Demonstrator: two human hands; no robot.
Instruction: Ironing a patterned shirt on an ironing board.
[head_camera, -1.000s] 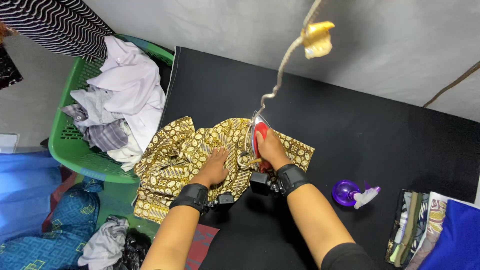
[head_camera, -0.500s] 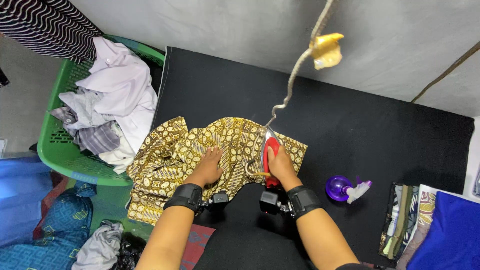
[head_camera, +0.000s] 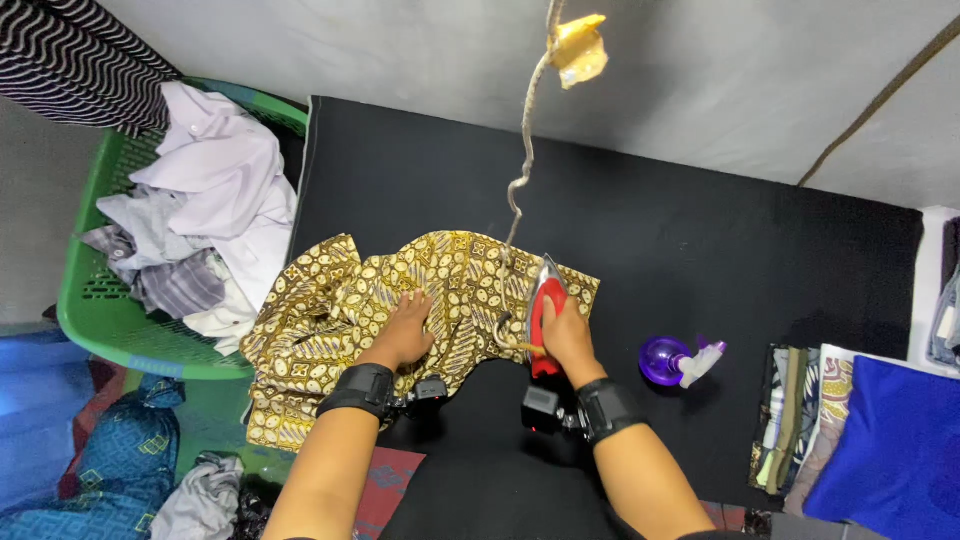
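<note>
Head view showed the left hand (head_camera: 405, 328) lying flat and open on the gold patterned batik cloth (head_camera: 340, 320) at centre frame on the black counter (head_camera: 700, 250), the right hand (head_camera: 566, 335) closed around the red-handled iron (head_camera: 543, 300), best glided slowly over cloth kept taut.

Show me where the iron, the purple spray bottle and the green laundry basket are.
iron (head_camera: 545, 300): head view, on its red handle.
purple spray bottle (head_camera: 664, 359): head view, on its round body.
green laundry basket (head_camera: 100, 305): head view, on its near rim.
</note>
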